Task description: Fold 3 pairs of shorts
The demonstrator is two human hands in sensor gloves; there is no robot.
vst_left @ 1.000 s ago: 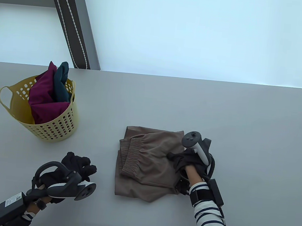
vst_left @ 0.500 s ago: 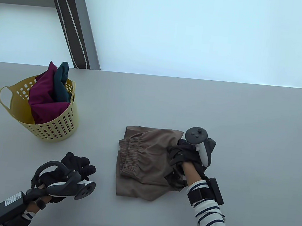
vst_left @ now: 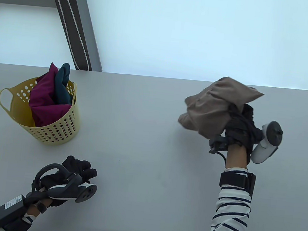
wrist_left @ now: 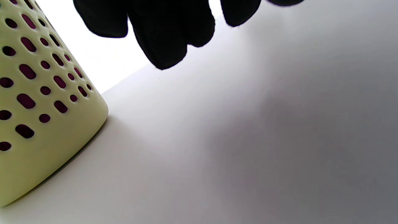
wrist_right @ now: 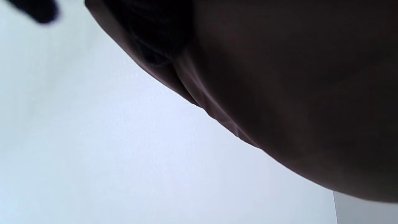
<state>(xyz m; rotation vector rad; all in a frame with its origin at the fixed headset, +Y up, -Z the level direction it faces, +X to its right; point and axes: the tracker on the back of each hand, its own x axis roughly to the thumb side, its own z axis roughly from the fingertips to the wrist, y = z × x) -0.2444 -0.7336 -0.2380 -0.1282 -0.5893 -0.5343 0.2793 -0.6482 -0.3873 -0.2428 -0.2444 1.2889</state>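
Looking down in the table view: right hand (vst_left: 241, 130) is raised above the table's (vst_left: 146, 136) far right part, fingers curled round the folded brown shorts (vst_left: 212, 110); the bundle is clear of the surface, a soft taupe wad with one corner sticking out past the far edge. Yellow perforated basket (vst_left: 56, 131) stands near the far-left corner, holding magenta shorts (vst_left: 44, 97) and teal shorts (vst_left: 62, 84), both bunched and poking above the rim. Left hand (vst_left: 78, 169) rests at the near-left edge, fingers loosely curled, holding nothing. A white label on the black box (vst_left: 9, 210) at the left wrist carries print too small to read.

Left wrist view: gloved fingers (wrist_left: 164, 34) hang relaxed, close together, apart from the basket wall (wrist_left: 46, 130); magenta shows through its holes.

Right wrist view: brown cloth (wrist_right: 295, 93) fills most of the frame, dark, with a seam fold visible; finger grip cannot be told from here.
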